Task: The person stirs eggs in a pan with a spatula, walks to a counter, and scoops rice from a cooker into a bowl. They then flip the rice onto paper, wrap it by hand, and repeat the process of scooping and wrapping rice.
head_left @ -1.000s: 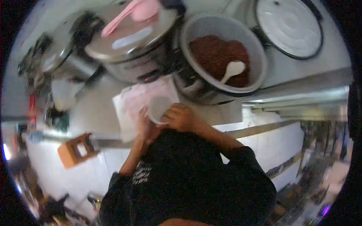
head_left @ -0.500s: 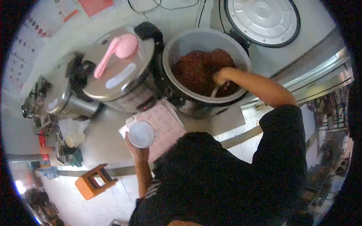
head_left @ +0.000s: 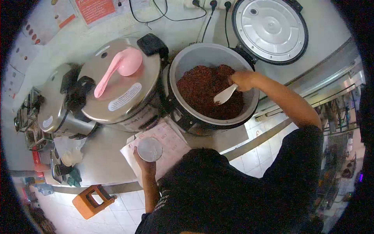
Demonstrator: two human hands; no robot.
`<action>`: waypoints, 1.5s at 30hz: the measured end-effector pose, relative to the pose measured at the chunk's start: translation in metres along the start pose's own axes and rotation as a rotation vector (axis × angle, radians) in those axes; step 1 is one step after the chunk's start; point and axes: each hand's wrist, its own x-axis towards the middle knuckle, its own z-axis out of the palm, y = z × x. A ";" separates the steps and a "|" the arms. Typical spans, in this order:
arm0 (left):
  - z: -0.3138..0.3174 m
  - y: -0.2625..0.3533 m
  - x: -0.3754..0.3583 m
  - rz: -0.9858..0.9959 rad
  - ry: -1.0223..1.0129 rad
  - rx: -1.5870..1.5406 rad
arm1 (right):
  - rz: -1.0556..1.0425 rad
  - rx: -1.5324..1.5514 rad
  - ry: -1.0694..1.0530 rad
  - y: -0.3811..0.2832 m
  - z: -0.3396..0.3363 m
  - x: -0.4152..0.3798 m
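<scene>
Worktop (head_left: 103,160) along a pale wall (head_left: 185,33), lidded cooker (head_left: 150,87) beside an open pot (head_left: 194,56); right hand (head_left: 242,80) wrapped round the handle of a white spoon (head_left: 226,94), inside the pot, head angled down at the grain (head_left: 198,85); left hand (head_left: 145,163) gripping a cup (head_left: 149,149) over pink printed paper (head_left: 171,140), can't tell if cup and paper touch; spill risk, I'd say, if spoon is overloaded or tilts at the pot rim; cup could buckle if squeezed hard; spoon looks smooth, dark bits near tip; cup round, translucent, no dark grain visible inside; grain red-brown, clumpy, heaped unevenly
</scene>
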 end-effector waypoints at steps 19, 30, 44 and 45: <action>-0.033 -0.033 0.036 -0.082 -0.065 0.311 | -0.041 -0.405 0.299 0.034 0.015 0.163; 0.070 -0.016 -0.036 -0.139 -0.270 0.426 | -0.022 -0.462 0.208 -0.010 -0.004 0.149; 0.123 -0.010 -0.054 -0.350 -0.257 0.163 | -0.219 -0.334 0.245 -0.039 0.044 0.116; 0.126 -0.005 -0.055 -0.373 -0.250 0.136 | -0.212 -0.334 0.205 -0.046 0.040 0.111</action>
